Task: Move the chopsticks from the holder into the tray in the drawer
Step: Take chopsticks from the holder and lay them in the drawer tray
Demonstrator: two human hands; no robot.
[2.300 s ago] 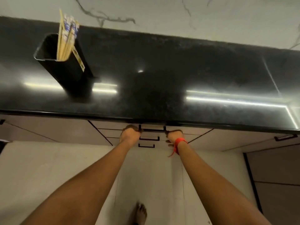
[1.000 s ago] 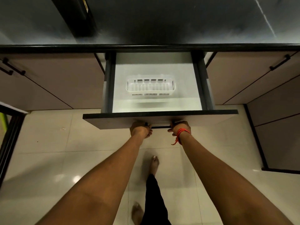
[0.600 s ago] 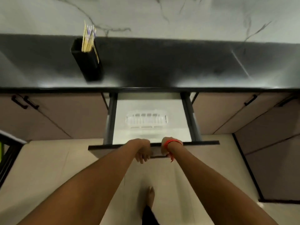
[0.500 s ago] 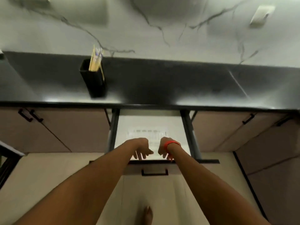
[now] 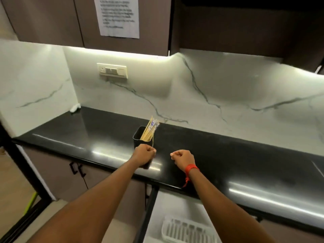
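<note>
Black holder (image 5: 142, 139) on the countertop (image 5: 228, 155) holds every chopstick (image 5: 149, 129). Drawer (image 5: 175, 207) open at 6 o'clock, white tray (image 5: 185, 231) empty. Left hand (image 5: 144, 155) and right hand (image 5: 183, 159) clenched, holding nothing. Transfer not started.

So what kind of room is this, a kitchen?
Most likely a kitchen or pantry: a long black countertop below wall cupboards, a marble-look backsplash, and a holder of chopsticks standing on the counter.
</note>
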